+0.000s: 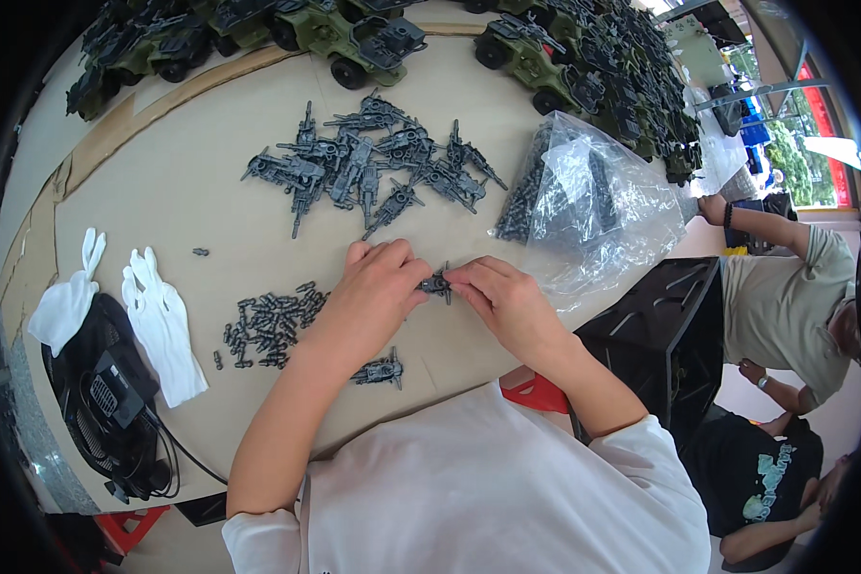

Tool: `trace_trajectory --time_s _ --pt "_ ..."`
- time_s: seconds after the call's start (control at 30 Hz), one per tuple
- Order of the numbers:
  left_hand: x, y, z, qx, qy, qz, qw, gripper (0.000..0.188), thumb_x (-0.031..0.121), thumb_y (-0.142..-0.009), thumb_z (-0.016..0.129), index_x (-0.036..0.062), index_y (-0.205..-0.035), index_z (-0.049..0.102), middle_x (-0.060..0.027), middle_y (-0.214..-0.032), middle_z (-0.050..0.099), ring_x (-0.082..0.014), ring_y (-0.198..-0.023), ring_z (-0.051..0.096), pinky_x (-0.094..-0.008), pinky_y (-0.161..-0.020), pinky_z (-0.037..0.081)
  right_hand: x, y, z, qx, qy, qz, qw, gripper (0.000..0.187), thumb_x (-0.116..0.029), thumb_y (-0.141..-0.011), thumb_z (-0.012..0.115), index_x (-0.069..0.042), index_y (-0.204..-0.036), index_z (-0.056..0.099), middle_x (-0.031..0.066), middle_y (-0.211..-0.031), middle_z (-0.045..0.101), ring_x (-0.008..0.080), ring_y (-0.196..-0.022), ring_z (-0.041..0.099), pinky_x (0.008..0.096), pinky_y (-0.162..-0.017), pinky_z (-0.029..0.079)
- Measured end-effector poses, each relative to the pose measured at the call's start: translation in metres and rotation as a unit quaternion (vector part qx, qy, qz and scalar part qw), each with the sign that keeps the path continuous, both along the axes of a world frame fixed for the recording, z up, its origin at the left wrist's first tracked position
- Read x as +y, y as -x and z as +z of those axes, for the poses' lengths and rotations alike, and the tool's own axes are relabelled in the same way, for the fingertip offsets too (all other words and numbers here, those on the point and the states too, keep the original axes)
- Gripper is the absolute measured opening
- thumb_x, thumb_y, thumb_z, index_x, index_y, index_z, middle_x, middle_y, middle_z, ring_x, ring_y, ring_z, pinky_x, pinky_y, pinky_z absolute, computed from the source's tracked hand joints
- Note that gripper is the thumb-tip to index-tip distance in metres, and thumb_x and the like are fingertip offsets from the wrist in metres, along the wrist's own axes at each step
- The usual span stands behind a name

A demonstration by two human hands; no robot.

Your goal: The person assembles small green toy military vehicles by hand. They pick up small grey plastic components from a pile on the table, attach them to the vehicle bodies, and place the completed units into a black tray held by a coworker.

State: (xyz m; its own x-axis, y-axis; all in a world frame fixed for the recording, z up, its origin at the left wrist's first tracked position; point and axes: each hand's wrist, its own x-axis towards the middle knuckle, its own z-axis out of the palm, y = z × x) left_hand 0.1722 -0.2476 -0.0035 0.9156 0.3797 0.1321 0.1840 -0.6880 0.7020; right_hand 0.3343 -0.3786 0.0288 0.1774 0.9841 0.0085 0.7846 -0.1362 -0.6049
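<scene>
Between the fingertips of my left hand (378, 282) and my right hand (497, 297) is a small dark grey plastic toy gun part (437, 284). Both hands pinch it just above the table, one from each side. Beyond them lies a loose pile of similar grey toy guns (359, 158). Left of my left forearm, small dark grey plastic pegs (268, 325) are heaped, partly hidden by the arm. Another toy gun piece (381, 370) rests on the table below my left wrist. A single peg (200, 252) lies apart on the left.
Green toy military vehicles (349, 43) crowd the far edge. A clear plastic bag (584, 191) of small dark parts lies at right, beside a black crate (655, 335). White gloves (158, 325) and a black mesh bag (86, 402) are at left. Two people (775, 297) are at right.
</scene>
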Motion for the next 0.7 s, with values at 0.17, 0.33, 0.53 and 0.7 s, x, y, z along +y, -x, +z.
trace_trajectory --time_s 0.17,0.33,0.53,0.7 --pt "-0.001 0.0 -0.005 -0.006 0.021 0.016 1.0 0.022 0.01 -0.08 0.073 0.0048 -0.1 0.066 -0.0065 -0.092 0.056 -0.0221 -0.094 0.056 -0.0371 -0.094 0.037 0.004 0.007 -0.001 -0.114 0.003 0.065 0.991 0.017 -0.009 -0.091 0.06 -0.001 -0.104 0.066 0.0139 -0.096 0.062 0.0332 -0.086 0.063 0.0401 -0.074 0.054" --pt "-0.005 0.002 -0.009 -0.041 0.039 0.037 0.998 0.02 0.008 -0.079 0.073 0.0042 -0.097 0.066 -0.0067 -0.091 0.056 -0.0232 -0.094 0.056 -0.0381 -0.095 0.038 0.008 -0.001 0.001 -0.116 0.056 0.094 0.987 0.023 -0.007 -0.085 0.06 0.0 -0.107 0.063 0.011 -0.097 0.061 0.0287 -0.093 0.062 0.038 -0.074 0.055" --pt "-0.008 0.001 -0.018 -0.053 0.035 0.055 0.996 0.019 0.006 -0.077 0.073 0.0036 -0.095 0.066 -0.0077 -0.092 0.057 -0.0244 -0.097 0.057 -0.0388 -0.095 0.039 0.012 0.016 0.007 -0.246 0.051 0.151 0.956 0.029 -0.006 -0.079 0.06 0.002 -0.106 0.062 0.0096 -0.094 0.059 0.0269 -0.093 0.061 0.0368 -0.073 0.055" --pt "-0.008 0.002 -0.024 -0.08 0.04 0.06 0.994 0.019 0.006 -0.077 0.073 0.0028 -0.094 0.067 -0.0082 -0.093 0.058 -0.0249 -0.099 0.057 -0.0392 -0.095 0.039 0.013 0.013 0.005 -0.256 0.038 0.169 0.951 0.027 -0.005 -0.08 0.059 0.001 -0.106 0.062 0.0117 -0.096 0.06 0.027 -0.092 0.062 0.0359 -0.072 0.055"
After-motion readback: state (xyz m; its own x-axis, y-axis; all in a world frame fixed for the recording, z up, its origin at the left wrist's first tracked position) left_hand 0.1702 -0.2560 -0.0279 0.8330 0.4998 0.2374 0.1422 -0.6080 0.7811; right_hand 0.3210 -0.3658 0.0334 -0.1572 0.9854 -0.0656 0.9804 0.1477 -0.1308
